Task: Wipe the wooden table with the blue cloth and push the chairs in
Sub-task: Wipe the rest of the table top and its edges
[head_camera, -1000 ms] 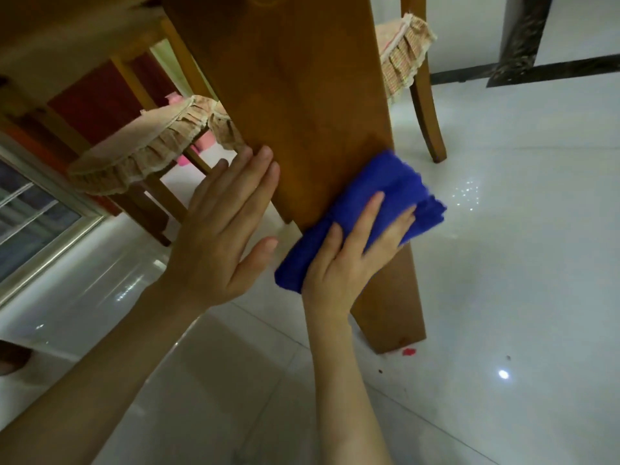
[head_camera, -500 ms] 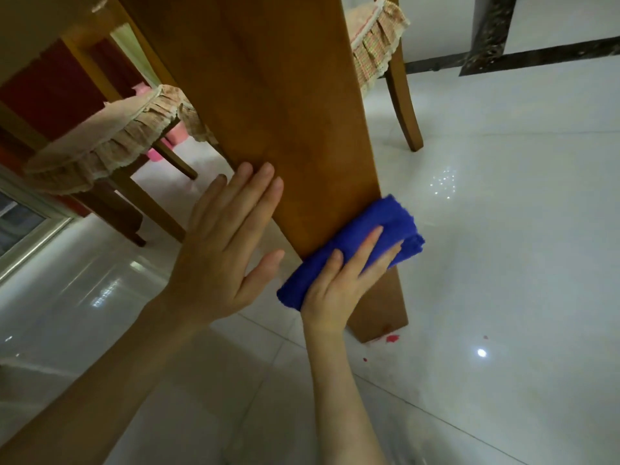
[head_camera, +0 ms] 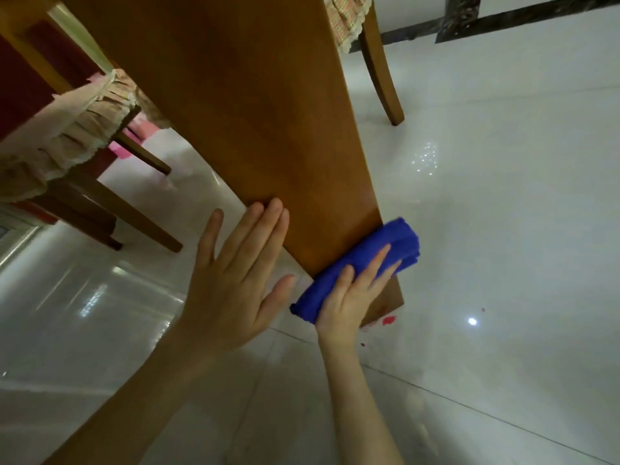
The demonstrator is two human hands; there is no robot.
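The likeliest slip is losing the blue cloth [head_camera: 360,266]: the right hand [head_camera: 350,298] only presses it with straight, slightly spread fingers and, as far as can be seen, nothing curls round it, so a hard stroke along the wooden leg of the worktop [head_camera: 268,129] could roll the folded cloth out from under the palm. The stroke is low on the leg, near its foot. If it runs on down, the cloth may drag over the floor [head_camera: 503,229] and the red spot [head_camera: 388,320] beside the foot, and then smear that back onto the wood. The glossy tiles also look slippery for anyone crouched this low, though that is a guess.

The cloth lies between the right palm and the leg's face, slanted across it. One end juts past the leg's right edge and the other ends just beside the thumb of the left hand [head_camera: 235,280]. That hand is spread flat with its fingertips touching the leg's left edge, bracing, not holding. A frilled chair [head_camera: 67,135] stands behind on the left, not yet dealt with.
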